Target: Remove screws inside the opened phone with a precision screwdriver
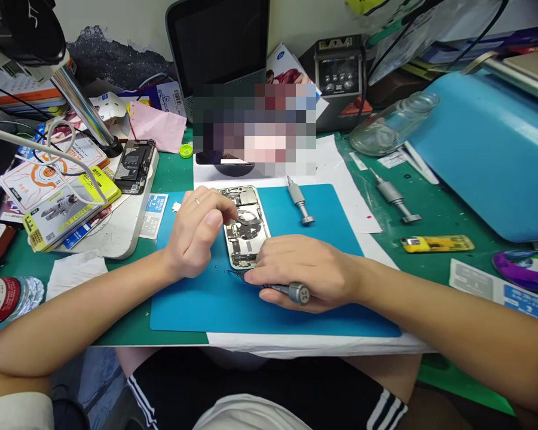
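An opened phone (247,239) with its inner parts bare lies on a blue mat (192,304). My left hand (197,230) rests at its left side, fingers bent over the edge and thumb apart from the index finger. Over the phone's lower right corner, my right hand (311,269) is closed around a grey screwdriver (298,293), whose round cap faces me. A thin dark tip (235,273) juts left from under these fingers; whether it belongs to a second tool I cannot tell. Tiny specks, perhaps screws, dot the mat beside that tip.
One more screwdriver (299,200) stands on the mat, another (394,197) to its right. Farther right are a yellow tool (437,243), a glass jar (394,125) and a blue panel (479,161). Battery boxes (72,209), a second opened phone (135,167) and a lamp post (87,107) crowd the left.
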